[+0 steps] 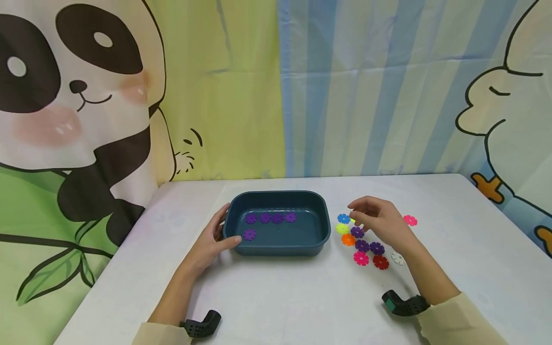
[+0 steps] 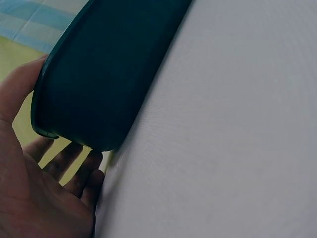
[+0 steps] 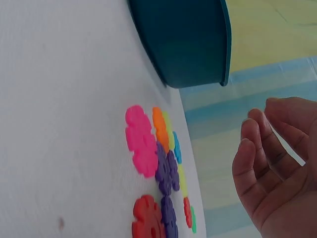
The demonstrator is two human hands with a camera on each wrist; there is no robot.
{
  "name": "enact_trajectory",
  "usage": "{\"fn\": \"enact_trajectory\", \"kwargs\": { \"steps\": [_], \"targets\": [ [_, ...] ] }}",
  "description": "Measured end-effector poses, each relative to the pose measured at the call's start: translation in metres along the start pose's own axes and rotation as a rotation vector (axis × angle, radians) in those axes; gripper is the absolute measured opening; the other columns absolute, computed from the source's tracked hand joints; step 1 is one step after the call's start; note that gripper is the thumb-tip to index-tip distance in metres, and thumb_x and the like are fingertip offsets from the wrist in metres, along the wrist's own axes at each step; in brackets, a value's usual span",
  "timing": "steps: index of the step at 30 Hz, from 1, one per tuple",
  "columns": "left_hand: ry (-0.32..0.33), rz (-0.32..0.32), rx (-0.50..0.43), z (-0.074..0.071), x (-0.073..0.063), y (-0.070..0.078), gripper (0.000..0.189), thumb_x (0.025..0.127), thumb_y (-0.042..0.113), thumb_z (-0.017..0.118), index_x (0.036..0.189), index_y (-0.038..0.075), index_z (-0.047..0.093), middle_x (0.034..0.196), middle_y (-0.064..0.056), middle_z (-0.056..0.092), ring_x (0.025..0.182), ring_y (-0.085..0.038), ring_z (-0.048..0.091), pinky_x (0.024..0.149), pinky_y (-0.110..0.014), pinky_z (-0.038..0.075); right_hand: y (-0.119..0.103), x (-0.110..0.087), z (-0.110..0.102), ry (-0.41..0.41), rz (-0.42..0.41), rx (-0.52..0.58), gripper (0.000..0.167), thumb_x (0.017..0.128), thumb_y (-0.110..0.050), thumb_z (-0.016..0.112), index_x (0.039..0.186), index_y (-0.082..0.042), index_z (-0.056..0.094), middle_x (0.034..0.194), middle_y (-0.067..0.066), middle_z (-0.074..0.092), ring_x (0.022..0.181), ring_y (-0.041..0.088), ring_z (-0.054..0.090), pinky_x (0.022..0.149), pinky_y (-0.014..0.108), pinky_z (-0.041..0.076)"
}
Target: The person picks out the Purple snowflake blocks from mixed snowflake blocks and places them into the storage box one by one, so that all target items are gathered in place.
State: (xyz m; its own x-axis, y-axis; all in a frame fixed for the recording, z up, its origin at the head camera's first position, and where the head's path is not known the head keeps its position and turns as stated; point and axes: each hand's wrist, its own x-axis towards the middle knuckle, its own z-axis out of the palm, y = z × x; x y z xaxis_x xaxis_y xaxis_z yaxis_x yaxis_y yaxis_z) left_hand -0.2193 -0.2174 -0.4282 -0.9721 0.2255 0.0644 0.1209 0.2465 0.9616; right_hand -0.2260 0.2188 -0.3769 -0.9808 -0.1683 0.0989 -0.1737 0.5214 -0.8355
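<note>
A dark teal plastic basin stands on the white table, with several purple flower-shaped discs lying flat inside. My left hand grips its left end, thumb at the rim and fingers against the outside wall; the left wrist view shows this hand at the basin's end. To the basin's right my right hand hovers over loose flower-shaped discs, fingers loosely bent. Nothing shows between its fingertips in the right wrist view. Beneath it lie purple discs, partly overlapping, and a yellow disc.
Around the right hand are a blue disc, an orange disc, a pink disc, a red disc and a white disc. Another pink disc lies farther right. A printed curtain hangs behind the table.
</note>
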Motion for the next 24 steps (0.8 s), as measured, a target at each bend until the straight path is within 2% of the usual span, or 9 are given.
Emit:
{"fn": "enact_trajectory", "kwargs": {
  "steps": [11,17,24],
  "targets": [
    [-0.001,-0.001,0.004,0.000,0.000,-0.001,0.094,0.091,0.023,0.076,0.166,0.027,0.020,0.168,-0.013,0.031,0.153,-0.040,0.033,0.126,-0.061,0.019,0.025,0.000,-0.015,-0.031,0.068,-0.097,0.039,0.099,-0.024,0.070,0.132,-0.003,0.064,0.111,0.017,0.071,0.090,0.026,0.068,0.072,0.030,0.060],
    [0.000,0.001,0.003,0.000,0.001,-0.002,0.094,0.091,0.022,0.076,0.166,0.027,0.020,0.168,-0.014,0.031,0.153,-0.041,0.033,0.126,-0.062,0.019,0.035,0.003,-0.015,-0.057,0.128,-0.141,0.042,0.096,-0.025,0.073,0.131,-0.003,0.065,0.115,0.018,0.070,0.090,0.024,0.065,0.070,0.029,0.059],
    [0.000,-0.001,0.008,0.000,0.001,-0.003,0.093,0.091,0.023,0.076,0.166,0.028,0.020,0.167,-0.013,0.032,0.152,-0.040,0.035,0.126,-0.061,0.020,0.042,0.006,-0.013,-0.108,0.155,-0.197,0.046,0.094,-0.029,0.076,0.130,-0.002,0.067,0.116,0.017,0.070,0.094,0.023,0.064,0.076,0.031,0.060]
  ]
}}
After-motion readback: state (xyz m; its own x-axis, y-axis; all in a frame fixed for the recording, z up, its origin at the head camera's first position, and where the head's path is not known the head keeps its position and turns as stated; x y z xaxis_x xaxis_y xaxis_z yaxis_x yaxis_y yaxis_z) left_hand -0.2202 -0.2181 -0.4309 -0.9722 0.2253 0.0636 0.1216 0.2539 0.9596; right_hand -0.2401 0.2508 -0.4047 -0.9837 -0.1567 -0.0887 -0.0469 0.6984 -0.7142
